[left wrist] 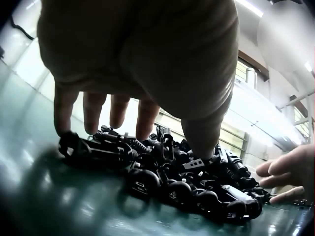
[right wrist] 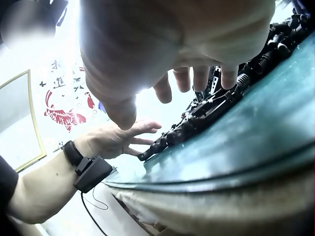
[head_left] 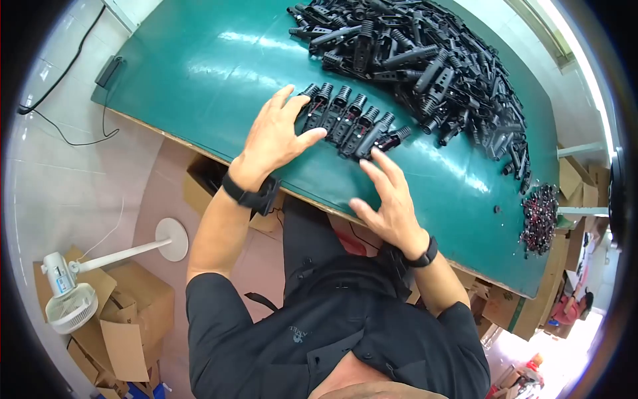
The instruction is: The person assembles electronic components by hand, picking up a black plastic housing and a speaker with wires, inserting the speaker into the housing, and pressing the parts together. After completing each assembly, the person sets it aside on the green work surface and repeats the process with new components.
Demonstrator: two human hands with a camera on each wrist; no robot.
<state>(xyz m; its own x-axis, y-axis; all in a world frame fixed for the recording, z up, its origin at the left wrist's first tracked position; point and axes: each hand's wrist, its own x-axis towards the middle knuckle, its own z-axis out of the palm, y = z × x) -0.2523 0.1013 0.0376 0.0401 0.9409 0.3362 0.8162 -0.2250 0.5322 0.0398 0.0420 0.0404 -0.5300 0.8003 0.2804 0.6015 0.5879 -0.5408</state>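
Observation:
A row of several black plastic parts with ribbed, spring-like ends [head_left: 349,120] lies side by side on the green tabletop. At the row's left end is my left hand [head_left: 274,133], its fingers spread and thumb apart. In the left wrist view the fingertips [left wrist: 63,120] come down right at the black parts [left wrist: 179,191]. My right hand [head_left: 392,206] is by the row's right end, fingers loosely extended, with the index fingertip close to the last part [head_left: 392,138], which lies at a slant. Nothing is gripped in either palm.
A large heap of similar black parts [head_left: 412,56] covers the far side of the green table [head_left: 206,86]. Small dark and red pieces [head_left: 539,219] are piled at the right end. Below the table's left edge stand a white fan [head_left: 72,307] and cardboard boxes [head_left: 143,299].

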